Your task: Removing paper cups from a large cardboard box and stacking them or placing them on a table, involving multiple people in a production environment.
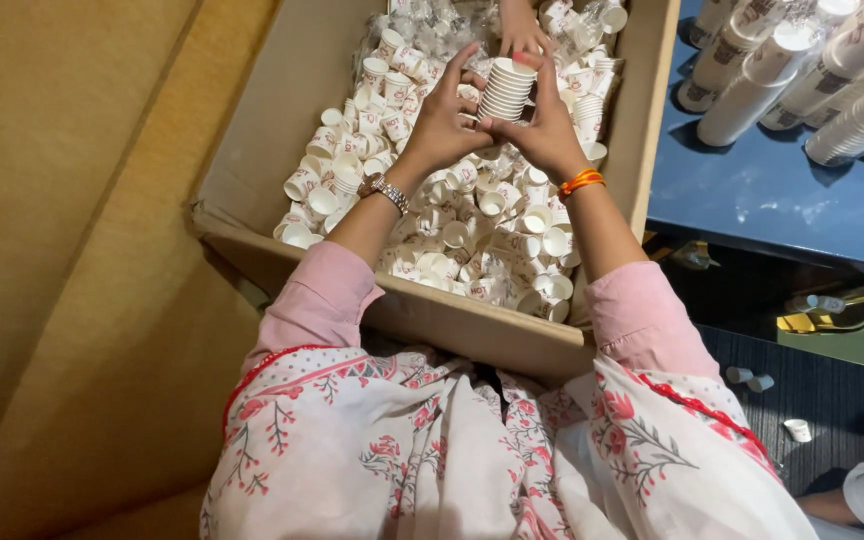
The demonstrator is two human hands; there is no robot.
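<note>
A: On the left, our left hand [442, 125] curls round the stack [505, 90] of small paper cups, thumb low against it, fingers up along its side. A watch [384, 190] sits on that wrist.

B: And our right hand [549, 128] closes on the other side, fingers wrapped behind the stack. So both hands clasp it between them, raised above the loose cups [452, 230] that fill the box [452, 320].

A: Which way does the stack point?

B: Its long axis runs up and slightly right in our view, tilted away from us, with the open mouth of the top cup at the far end.

A: Risks?

B: We judge the nested cups could slide apart if our grip slackens, since we hold only the lower part; the top ones are free. Squeeze too hard and the thin walls may crush.

A: Another person's hand [522, 30] reaches into the far end of the box, close to our stack. A bump from it might knock cups loose.

B: Further right, long sleeves of cups [812, 70] lie on the blue table [752, 200], well apart from us.
</note>
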